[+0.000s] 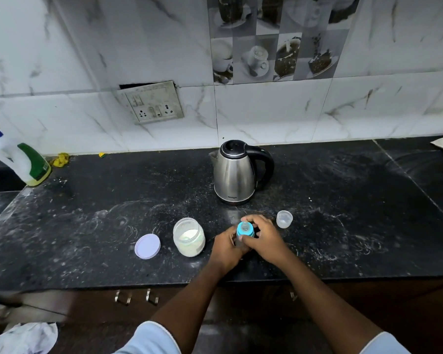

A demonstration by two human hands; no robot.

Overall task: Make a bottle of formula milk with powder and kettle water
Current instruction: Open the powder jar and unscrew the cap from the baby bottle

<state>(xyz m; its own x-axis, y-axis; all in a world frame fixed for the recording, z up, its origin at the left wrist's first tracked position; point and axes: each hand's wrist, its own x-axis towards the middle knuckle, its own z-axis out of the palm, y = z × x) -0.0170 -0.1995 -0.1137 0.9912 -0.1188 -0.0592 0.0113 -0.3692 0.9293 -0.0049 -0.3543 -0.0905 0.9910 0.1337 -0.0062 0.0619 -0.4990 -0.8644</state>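
Observation:
A baby bottle stands on the black counter; its blue collar and clear teat show between my hands. My left hand wraps the bottle's body, most of which is hidden. My right hand grips the blue collar from the right. Left of the bottle sits an open clear jar with white powder in it, and its lilac lid lies flat further left. The steel kettle with a black handle stands behind, lid shut. A clear bottle cap rests to the right.
A white and green cleaner bottle stands at the far left by the wall, with a yellow scrap beside it. A wall socket plate hangs loose above. Powder streaks mark the counter. A white cloth lies below the counter's front edge.

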